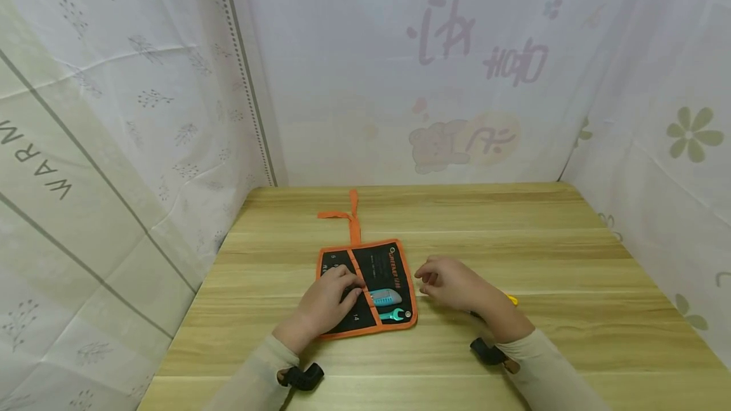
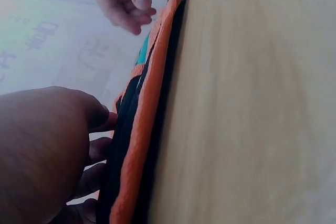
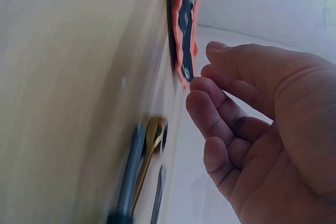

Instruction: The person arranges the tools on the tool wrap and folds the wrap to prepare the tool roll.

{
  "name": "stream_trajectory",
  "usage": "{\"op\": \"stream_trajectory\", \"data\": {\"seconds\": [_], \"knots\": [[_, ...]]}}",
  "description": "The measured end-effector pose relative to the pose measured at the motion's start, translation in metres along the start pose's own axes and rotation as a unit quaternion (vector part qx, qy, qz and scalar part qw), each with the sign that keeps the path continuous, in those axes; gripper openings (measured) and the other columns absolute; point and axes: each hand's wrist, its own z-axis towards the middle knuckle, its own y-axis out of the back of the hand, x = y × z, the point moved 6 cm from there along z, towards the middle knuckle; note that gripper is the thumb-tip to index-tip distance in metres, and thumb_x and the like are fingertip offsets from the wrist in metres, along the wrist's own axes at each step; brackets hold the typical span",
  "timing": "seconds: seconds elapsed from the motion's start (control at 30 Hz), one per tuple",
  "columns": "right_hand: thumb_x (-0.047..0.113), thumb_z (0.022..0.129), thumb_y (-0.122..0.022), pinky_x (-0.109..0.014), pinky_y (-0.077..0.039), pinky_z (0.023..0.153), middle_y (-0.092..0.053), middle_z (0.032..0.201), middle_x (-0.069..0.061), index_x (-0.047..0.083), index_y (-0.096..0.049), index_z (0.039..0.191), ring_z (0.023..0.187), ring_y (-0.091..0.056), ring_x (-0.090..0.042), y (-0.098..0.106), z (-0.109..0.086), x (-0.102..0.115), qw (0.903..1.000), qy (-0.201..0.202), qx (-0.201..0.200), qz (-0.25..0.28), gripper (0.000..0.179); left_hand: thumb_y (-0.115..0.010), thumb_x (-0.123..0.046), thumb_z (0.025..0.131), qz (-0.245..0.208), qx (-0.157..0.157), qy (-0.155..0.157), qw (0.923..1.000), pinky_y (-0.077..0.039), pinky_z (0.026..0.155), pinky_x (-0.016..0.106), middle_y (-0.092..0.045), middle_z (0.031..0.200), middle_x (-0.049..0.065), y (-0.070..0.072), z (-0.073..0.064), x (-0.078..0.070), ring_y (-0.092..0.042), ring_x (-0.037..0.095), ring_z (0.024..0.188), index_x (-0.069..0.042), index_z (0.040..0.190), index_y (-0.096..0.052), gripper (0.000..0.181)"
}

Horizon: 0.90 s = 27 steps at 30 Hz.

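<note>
A black tool pouch [image 1: 374, 265] with orange trim lies spread on the wooden table. In its pocket sit a light-blue utility knife [image 1: 386, 297] and a small teal open-end wrench [image 1: 393, 315]. My left hand [image 1: 331, 298] rests on the pouch's left part, fingers loosely bent on the black cloth; the left wrist view shows these fingertips against the pouch's side. Just off the pouch's right edge hovers my right hand [image 1: 454, 282], its fingers relaxed and holding nothing. In the right wrist view, the palm of the right hand [image 3: 252, 114] is bare.
Beside the right forearm lie several tools: a grey shaft [image 3: 129, 171], a gold-coloured tool [image 3: 152, 140] and a thin metal shaft [image 3: 159, 192]. A yellow end [image 1: 512, 300] peeks past the forearm. Orange ties [image 1: 355, 227] stretch behind the pouch. Printed cloth [image 1: 371, 81] hangs around the table [image 1: 485, 221].
</note>
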Motion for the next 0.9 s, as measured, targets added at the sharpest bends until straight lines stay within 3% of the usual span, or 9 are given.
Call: {"op": "stream_trajectory", "data": {"seconds": [0.3,0.57,0.73,0.9], "knots": [[0.015,0.099,-0.075,-0.038,-0.056,0.083,-0.067,0.104,0.006,0.009,-0.076,0.121,0.094,-0.064,-0.011,0.017,-0.016,-0.028,0.9987,-0.042,-0.021,0.018,0.023,-0.064,-0.020,0.106,-0.002,0.052,0.012,0.9986,-0.047,0.071,0.029,-0.059,0.099,-0.010,-0.001,0.004,0.006,-0.048,0.007,0.077,-0.023,0.124,-0.075,0.021],[0.014,0.100,-0.073,-0.040,-0.055,0.085,-0.067,0.105,0.005,0.008,-0.073,0.125,0.097,-0.062,-0.013,0.035,-0.035,-0.053,0.9967,-0.074,-0.031,0.013,0.025,-0.064,-0.018,0.106,-0.009,0.083,0.015,0.9964,-0.045,0.065,0.027,-0.061,0.101,-0.010,0.001,0.012,0.009,-0.047,0.006,0.071,-0.025,0.124,-0.076,0.023],[0.012,0.097,-0.076,-0.039,-0.055,0.082,-0.069,0.105,0.001,0.006,-0.074,0.123,0.095,-0.064,-0.015,0.048,-0.047,-0.069,0.9961,-0.073,-0.050,0.009,0.026,-0.065,-0.017,0.105,-0.004,0.094,0.003,0.9955,-0.047,0.067,0.026,-0.065,0.106,-0.009,0.000,0.018,0.010,-0.051,0.004,0.074,-0.024,0.124,-0.077,0.023],[0.012,0.096,-0.078,-0.039,-0.056,0.080,-0.069,0.104,0.001,0.005,-0.075,0.119,0.092,-0.063,-0.014,0.057,-0.058,-0.084,0.9956,-0.072,-0.059,-0.003,0.024,-0.067,-0.019,0.104,0.008,0.106,-0.003,0.9944,-0.046,0.065,0.026,-0.062,0.098,-0.011,-0.001,0.022,0.011,-0.050,0.005,0.072,-0.025,0.123,-0.077,0.022]]}}
